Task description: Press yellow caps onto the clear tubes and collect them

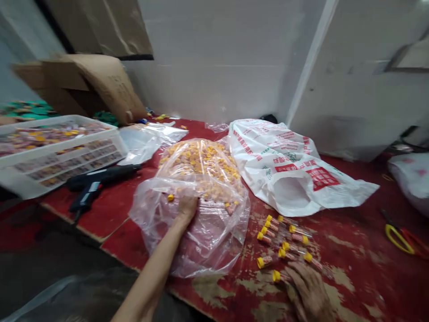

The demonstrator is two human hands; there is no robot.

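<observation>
A big clear plastic bag [214, 250] full of small yellow-capped tubes [201, 158] lies on the table ahead of me. Into its mouth reaches my left hand [188, 206]; its fingertips are hidden by the film, so I cannot tell what they grip. A loose yellow-capped tube [170, 197] shows beside that hand. Several clear tubes with pinkish filling [291, 248] are scattered on the table to the right of the bag. At their near edge, my right hand [310, 288] is curled around one tube [277, 276], its yellow cap pointing left.
A white printed sack [281, 156] lies behind the tubes. Left are a black glue gun [100, 176], a translucent bin [60, 172] of tubes and a cardboard box [97, 85]. Yellow-handled scissors [398, 239] lie at right. The red tabletop [355, 228] is worn; its edge is near me.
</observation>
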